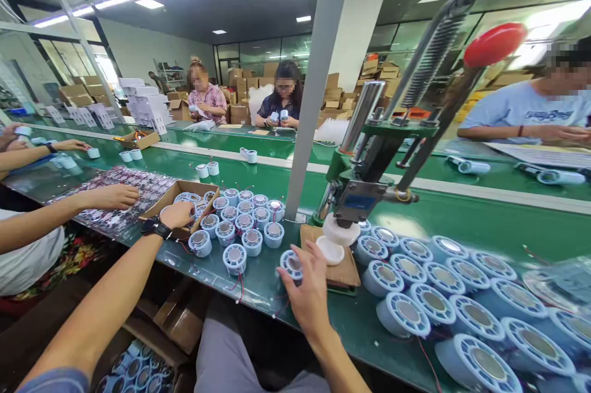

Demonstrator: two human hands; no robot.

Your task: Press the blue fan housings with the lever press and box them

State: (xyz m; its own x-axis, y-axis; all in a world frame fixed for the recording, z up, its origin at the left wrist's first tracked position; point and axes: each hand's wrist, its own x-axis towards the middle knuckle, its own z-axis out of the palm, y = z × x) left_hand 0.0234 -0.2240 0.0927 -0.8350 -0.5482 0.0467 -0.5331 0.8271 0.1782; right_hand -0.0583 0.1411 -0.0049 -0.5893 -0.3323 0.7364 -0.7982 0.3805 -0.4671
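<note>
My left hand [178, 214], with a black watch on its wrist, is at the edge of a small cardboard box [146, 213] of light-blue rings [203, 201]. Its fingers are curled, and what they hold is hidden. Between the thumb and fingers of my right hand [310, 285] is a light-blue round housing [291, 263] with a silver disc on top. It stands on the green bench, left of a hand press [364, 196] with a red knob. Under the press's white pad [340, 230], a white round seat [329, 250] sits on a cardboard-covered base.
Wired housings [244, 222] crowd the bench left of the press; many more [434, 300] fill the right. A co-worker's hand [113, 197] is over small parts [115, 186] at left. A grey post [318, 85] rises behind. People sit across the green conveyor [268, 178].
</note>
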